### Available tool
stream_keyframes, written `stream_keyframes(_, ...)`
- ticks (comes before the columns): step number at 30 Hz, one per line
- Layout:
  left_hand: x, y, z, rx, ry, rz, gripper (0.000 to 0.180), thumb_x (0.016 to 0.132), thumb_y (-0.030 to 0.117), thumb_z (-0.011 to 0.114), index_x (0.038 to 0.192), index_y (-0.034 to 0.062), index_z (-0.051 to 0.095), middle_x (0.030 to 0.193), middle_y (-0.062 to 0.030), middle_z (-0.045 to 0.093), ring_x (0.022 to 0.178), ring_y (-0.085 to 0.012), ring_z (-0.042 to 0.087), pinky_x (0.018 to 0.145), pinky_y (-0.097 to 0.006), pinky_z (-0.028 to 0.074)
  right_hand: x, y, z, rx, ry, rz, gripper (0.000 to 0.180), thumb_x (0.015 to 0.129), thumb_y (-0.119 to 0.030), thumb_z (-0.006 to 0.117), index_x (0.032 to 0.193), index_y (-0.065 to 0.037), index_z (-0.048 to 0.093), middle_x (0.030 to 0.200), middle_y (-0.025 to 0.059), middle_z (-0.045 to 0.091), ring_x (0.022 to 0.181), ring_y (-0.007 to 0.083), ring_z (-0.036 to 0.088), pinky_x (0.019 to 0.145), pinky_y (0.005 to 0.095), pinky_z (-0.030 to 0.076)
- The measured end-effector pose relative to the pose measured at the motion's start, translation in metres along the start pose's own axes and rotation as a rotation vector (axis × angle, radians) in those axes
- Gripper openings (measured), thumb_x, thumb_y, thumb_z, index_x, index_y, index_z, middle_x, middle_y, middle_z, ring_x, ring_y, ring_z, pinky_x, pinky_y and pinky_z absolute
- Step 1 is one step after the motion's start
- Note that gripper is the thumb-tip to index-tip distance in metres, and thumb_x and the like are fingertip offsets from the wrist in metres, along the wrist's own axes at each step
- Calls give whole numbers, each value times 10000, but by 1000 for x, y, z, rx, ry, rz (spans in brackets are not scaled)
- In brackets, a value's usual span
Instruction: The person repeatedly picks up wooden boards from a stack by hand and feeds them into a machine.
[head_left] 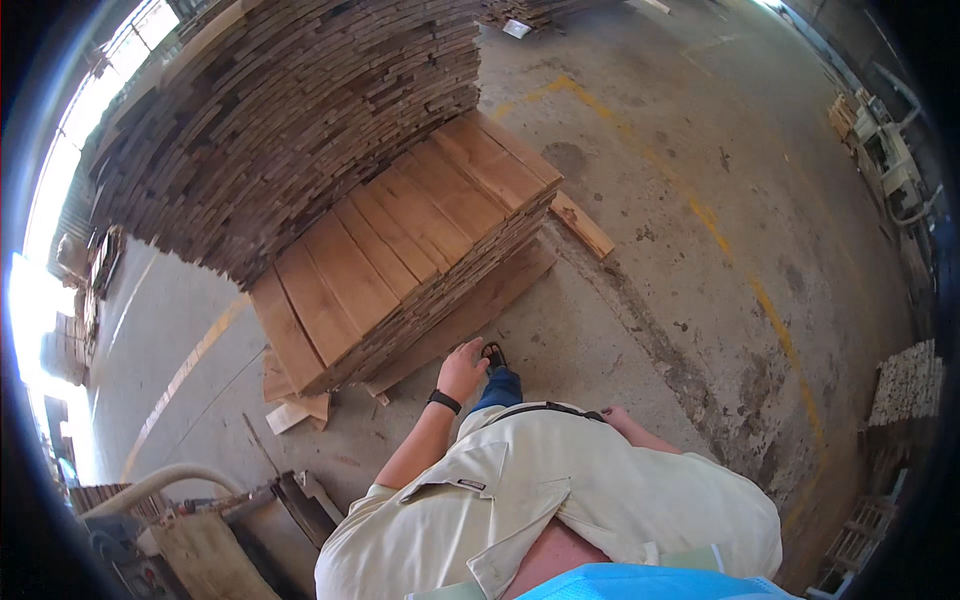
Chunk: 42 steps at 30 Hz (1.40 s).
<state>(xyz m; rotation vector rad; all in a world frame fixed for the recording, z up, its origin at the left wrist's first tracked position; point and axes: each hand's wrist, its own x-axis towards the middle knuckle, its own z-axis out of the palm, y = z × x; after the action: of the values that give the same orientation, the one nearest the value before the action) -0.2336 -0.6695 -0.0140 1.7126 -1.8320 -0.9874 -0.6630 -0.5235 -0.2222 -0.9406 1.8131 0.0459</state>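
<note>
My left hand (463, 368), with a black band on its wrist, hangs in front of my body. Its fingers are loosely spread and nothing shows in them. Beyond it lies a low stack of brown wooden boards (372, 262), the nearest thing to that hand; I see no contact between them. My right hand (616, 414) is at my right side by the belt (548, 406), partly hidden by my shirt, so its fingers are hard to make out. My sandalled foot (493, 354) stands on the floor just past the left hand.
Behind the boards rises a tall wall of stacked planks (300, 130). A loose plank (583, 224) juts out at the stack's right end, and offcuts (298, 410) lie at its left. A machine with a hose (165, 485) stands near left. Yellow lines (700, 212) mark the concrete floor.
</note>
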Motion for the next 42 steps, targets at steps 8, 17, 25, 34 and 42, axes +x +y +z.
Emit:
stream_keyframes(8,169,-17,-38,6,-31,75,488,794,222,639,1235,35,547,1121,-171,635,1008,-303,617,869,-370,484,100,-63,-62,12,191,-120,372,746,-172,682,1081,-13,653,811,82,671,665,174,599,608,318,483)
stream_keyframes(17,285,-34,-42,-280,-18,-134,516,824,217,647,1254,-28,502,1134,-165,633,1036,-251,613,876,-338,479,179,-250,-139,96,167,-331,402,783,-168,676,1141,-6,592,1028,135,652,935,225,622,808,339,499)
stream_keyframes(25,376,-48,28,-770,-51,-603,638,839,189,658,1363,-20,361,1296,-161,520,1084,-199,548,862,-288,462,325,-417,-225,-55,250,-545,572,754,-212,710,1245,8,517,1189,184,585,1090,275,568,928,361,451)
stream_keyframes(34,508,-44,111,-770,179,-765,813,820,157,673,1437,-35,182,1451,-215,319,1262,-303,424,992,-369,396,397,-585,-276,-314,325,-504,835,739,-289,724,1412,-28,304,1412,173,371,1313,313,345,1082,390,301)
stream_keyframes(42,535,-63,158,-650,280,-771,873,739,231,723,1385,-112,246,1400,-268,363,1302,-334,377,1073,-338,302,382,-607,-279,-288,243,-466,877,685,-339,757,1381,11,353,1368,187,404,1292,320,365,1074,375,318)
